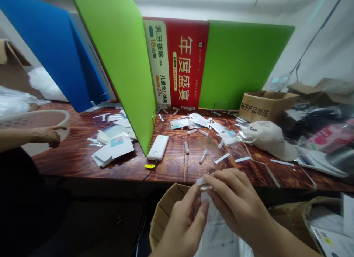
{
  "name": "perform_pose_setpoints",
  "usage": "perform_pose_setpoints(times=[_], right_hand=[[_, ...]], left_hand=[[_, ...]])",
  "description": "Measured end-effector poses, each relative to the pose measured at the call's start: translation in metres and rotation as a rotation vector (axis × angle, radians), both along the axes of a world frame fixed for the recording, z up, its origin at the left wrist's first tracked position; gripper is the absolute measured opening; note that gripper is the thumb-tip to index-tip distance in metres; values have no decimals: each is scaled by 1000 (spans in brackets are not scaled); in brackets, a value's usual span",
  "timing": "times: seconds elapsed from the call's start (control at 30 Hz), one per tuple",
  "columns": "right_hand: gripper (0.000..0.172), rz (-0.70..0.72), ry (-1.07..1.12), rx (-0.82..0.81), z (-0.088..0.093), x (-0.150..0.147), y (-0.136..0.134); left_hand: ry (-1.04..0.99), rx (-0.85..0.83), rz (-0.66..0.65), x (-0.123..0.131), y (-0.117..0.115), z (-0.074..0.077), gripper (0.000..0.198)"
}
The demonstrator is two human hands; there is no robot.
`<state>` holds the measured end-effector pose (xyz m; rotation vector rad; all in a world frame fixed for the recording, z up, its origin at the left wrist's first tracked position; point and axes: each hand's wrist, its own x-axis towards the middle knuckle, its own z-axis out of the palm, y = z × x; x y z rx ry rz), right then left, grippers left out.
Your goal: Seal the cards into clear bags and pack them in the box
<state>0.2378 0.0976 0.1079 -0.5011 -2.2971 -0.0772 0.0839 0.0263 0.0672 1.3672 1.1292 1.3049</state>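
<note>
My left hand point(188, 220) and my right hand point(235, 198) meet in front of the table edge, fingers pinched together. Between their fingertips is a small white paper-like piece point(201, 181), mostly covered by the fingers. Under my hands lies a whitish printed sheet or bag point(218, 231); whether it joins the held piece I cannot tell. On the table beyond sit several small white tubes, among them one tube point(186, 147) lying near a white power bank point(158, 147). A white paper strip point(222, 158) lies just past my right hand.
An open cardboard container point(163, 209) stands below the table edge. Green divider boards point(118, 46) rise from the table point(69, 164). White cards point(113, 153), a cap point(269, 139), a small carton point(265, 105) and a scale point(318, 161) lie about. Another person's hand point(51, 136) is by a white basket point(62, 118).
</note>
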Motion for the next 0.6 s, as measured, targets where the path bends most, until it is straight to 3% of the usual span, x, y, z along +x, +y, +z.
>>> perform_pose_setpoints(times=[0.2, 0.33, 0.4, 0.47, 0.53, 0.6], right_hand=[[23, 10, -208, 162, 1, -12, 4], [22, -88, 3, 108, 14, -2, 28], [17, -256, 145, 74, 15, 13, 39], [13, -326, 162, -21, 5, 31, 40], [16, -225, -46, -232, -18, 47, 29], [22, -55, -355, -456, -44, 57, 15]], left_hand=[[212, 57, -29, -1, 4, 7, 36], [277, 51, 27, -12, -5, -3, 38], [134, -57, 107, -23, -12, -9, 35], [-135, -206, 235, -34, -17, -10, 31], [-387, -308, 351, -44, -19, -6, 32], [-529, -342, 388, -48, -20, 0, 35]])
